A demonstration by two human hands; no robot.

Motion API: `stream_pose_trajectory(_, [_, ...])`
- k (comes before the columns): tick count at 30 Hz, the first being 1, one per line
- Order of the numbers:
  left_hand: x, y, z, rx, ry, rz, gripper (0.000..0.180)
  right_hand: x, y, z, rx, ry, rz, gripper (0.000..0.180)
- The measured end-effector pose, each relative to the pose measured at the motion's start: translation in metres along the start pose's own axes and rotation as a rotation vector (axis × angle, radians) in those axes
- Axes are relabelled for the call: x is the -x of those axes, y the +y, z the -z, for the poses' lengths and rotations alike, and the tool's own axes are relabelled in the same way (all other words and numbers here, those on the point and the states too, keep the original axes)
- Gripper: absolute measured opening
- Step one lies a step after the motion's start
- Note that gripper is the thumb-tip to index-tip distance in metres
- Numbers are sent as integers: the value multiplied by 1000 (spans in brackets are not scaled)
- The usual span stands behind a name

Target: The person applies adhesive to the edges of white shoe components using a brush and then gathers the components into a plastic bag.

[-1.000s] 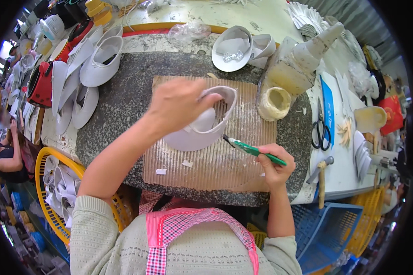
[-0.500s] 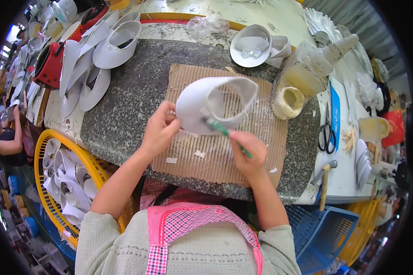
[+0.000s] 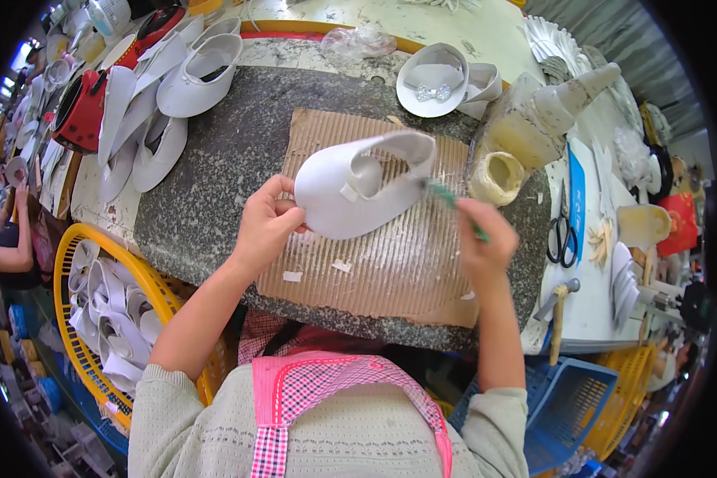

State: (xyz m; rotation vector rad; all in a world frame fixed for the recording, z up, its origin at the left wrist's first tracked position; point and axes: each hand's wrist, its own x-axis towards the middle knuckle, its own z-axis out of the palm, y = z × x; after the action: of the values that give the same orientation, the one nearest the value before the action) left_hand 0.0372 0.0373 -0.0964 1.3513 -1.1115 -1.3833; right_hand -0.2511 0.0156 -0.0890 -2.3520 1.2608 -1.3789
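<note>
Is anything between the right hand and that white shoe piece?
Only the green-handled brush in the right hand, its blurred tip near the right end of the white shoe piece. Nothing else visible stands between.

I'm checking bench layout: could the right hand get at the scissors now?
Probably yes: the scissors lie right of the right hand with nothing standing between, though it holds the brush.

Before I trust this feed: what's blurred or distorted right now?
Head view: the right hand and green-handled brush are smeared by motion blur, so whether the brush touches the white curved piece is unclear; head view: that piece and the left hand look sharper; head view: fisheye distortion warps shapes toward the picture's edge, including the blue crate.
</note>
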Motion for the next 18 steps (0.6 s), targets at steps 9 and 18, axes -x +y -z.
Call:
stream_pose_trajectory(9, [-25, 42, -50, -422, -583, -408, 26, -8, 7, 60, -40, 417, -377, 8])
stream_pose_trajectory(18, [-48, 13, -86, -125, -1045, -124, 27, -21, 42, 78, -86, 434, -357, 8])
